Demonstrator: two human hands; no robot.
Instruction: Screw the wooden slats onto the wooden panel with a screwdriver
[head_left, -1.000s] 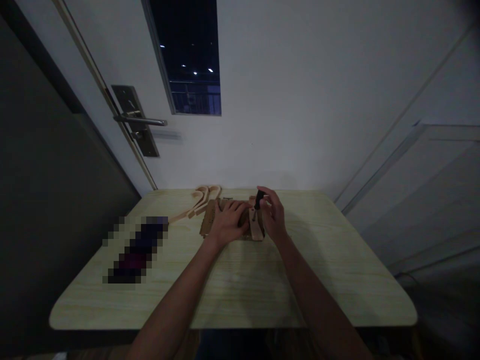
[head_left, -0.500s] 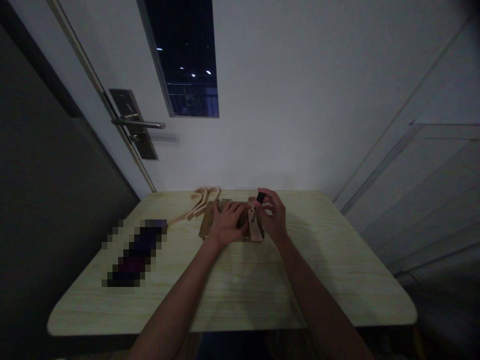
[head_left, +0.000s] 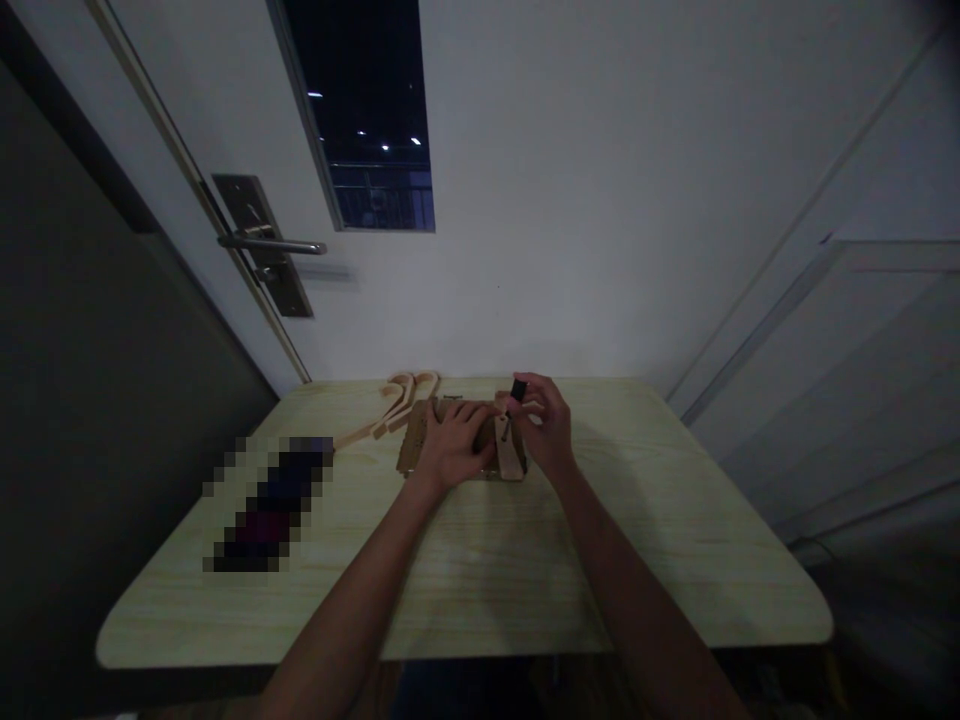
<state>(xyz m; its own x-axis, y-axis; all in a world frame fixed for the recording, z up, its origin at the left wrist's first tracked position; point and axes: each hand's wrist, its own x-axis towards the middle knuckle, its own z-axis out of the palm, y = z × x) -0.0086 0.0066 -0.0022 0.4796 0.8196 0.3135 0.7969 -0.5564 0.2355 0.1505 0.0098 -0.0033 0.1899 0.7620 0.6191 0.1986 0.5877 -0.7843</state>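
My right hand (head_left: 550,425) is closed around the black handle of a screwdriver (head_left: 518,389). The shaft slants down to a pale wooden piece (head_left: 511,458), its tip by a dark spot there. Under that piece lies a brown board (head_left: 413,437), possibly cardboard, with small holes at its left side. My left hand (head_left: 454,445) rests flat on the board with fingers spread. Its index fingertip and thumb reach the wooden piece's left edge. Part of the board is hidden beneath this hand.
Curved wooden hooks (head_left: 401,395) lie behind the board's left side. A pixelated dark item (head_left: 277,505) is at the left of the pale wood-grain table (head_left: 480,570). Behind the table stands a white door (head_left: 570,220) with a metal handle (head_left: 277,245).
The camera view has shifted slightly. The screwdriver's handle is tilted a little differently in my right hand; my left hand stays on the board.
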